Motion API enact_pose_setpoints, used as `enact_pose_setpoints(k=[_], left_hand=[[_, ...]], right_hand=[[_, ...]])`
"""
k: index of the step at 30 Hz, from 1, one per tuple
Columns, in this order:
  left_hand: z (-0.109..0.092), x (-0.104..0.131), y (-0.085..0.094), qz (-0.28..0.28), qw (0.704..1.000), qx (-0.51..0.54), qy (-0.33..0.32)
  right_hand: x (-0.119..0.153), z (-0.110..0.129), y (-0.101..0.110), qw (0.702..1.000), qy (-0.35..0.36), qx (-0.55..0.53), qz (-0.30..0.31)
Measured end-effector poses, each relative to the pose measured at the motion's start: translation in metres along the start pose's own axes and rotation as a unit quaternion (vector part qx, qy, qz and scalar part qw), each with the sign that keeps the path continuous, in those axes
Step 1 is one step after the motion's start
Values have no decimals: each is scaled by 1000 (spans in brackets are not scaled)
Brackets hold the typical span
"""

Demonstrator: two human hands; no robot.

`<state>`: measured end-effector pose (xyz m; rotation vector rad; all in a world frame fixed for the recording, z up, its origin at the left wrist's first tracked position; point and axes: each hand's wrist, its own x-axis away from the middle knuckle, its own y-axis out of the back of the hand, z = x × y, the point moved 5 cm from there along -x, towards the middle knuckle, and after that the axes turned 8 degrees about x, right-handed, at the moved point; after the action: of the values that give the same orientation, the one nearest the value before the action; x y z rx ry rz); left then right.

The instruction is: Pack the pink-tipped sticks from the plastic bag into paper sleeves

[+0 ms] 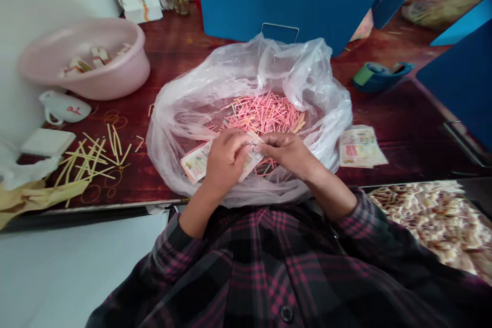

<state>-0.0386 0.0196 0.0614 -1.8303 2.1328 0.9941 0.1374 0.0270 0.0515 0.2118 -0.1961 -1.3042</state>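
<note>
Pinching one printed packet (246, 156) between closed fingers, both the left hand (226, 160) and right hand (286, 152) are working above the bag (200, 97); a tug is risking scattering pink sticks (265, 111).

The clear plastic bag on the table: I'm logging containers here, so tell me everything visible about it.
The clear plastic bag is thin, crinkled, translucent film, opened wide with its rim rolled outward into a nest. It sits on the dark red wooden table, its near side at the table's edge. Inside lies a heap of thin pink sticks. The left hand and right hand rest over its near side, holding a printed paper wrapper.
</note>
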Motion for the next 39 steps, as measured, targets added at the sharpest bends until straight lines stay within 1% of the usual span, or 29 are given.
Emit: enact_pose_setpoints(k=[2,4,6,7,9,11,14,16,17,19,21,22,23,25,26,28,30,32,34,36,39], left_hand=[[14,1,-6,13,990,107,96],[23,5,-12,33,960,209,182],[25,6,-16,48,935,268,225],[24,6,-17,51,931,279,232],[21,5,-19,59,929,283,232],[18,3,-21,62,930,278,232],[16,1,-23,56,940,245,231],[14,-2,-25,56,954,204,212],[13,-3,-25,58,961,181,200],[12,-6,-23,51,974,132,175],[9,-8,-19,40,985,92,140],[7,-8,-18,45,989,82,118],[5,-8,-18,61,991,77,92],[1,-5,-26,125,988,76,43],[-1,-2,-33,164,983,74,26],[-1,4,-48,232,971,56,5],[2,10,-61,277,961,27,1],[6,14,-69,295,955,2,4],[8,16,-72,298,955,-13,6],[9,16,-71,295,955,-22,5],[9,18,-71,299,954,-32,1]], right_hand=[[2,-9,9,999,-16,-12,-34],[5,-14,14,998,-19,-24,-49],[6,-12,15,998,-5,-37,-54],[7,-11,15,998,2,-40,-52],[7,-8,13,998,7,-29,-48],[8,-8,12,998,6,7,-55],[8,-4,15,990,40,88,-106],[9,2,17,980,78,133,-130],[9,4,18,977,93,144,-126],[7,5,24,978,107,150,-94],[5,2,37,978,105,168,-63],[5,-1,46,974,101,195,-58],[5,-5,54,965,97,236,-53],[6,-14,66,933,86,349,-24],[7,-18,69,908,80,411,0],[11,-23,66,852,70,516,52],[13,-21,60,798,66,593,84],[11,-15,54,753,63,647,106],[6,-8,49,719,61,680,130],[0,-2,46,698,63,697,153],[-5,2,42,676,73,713,169]])
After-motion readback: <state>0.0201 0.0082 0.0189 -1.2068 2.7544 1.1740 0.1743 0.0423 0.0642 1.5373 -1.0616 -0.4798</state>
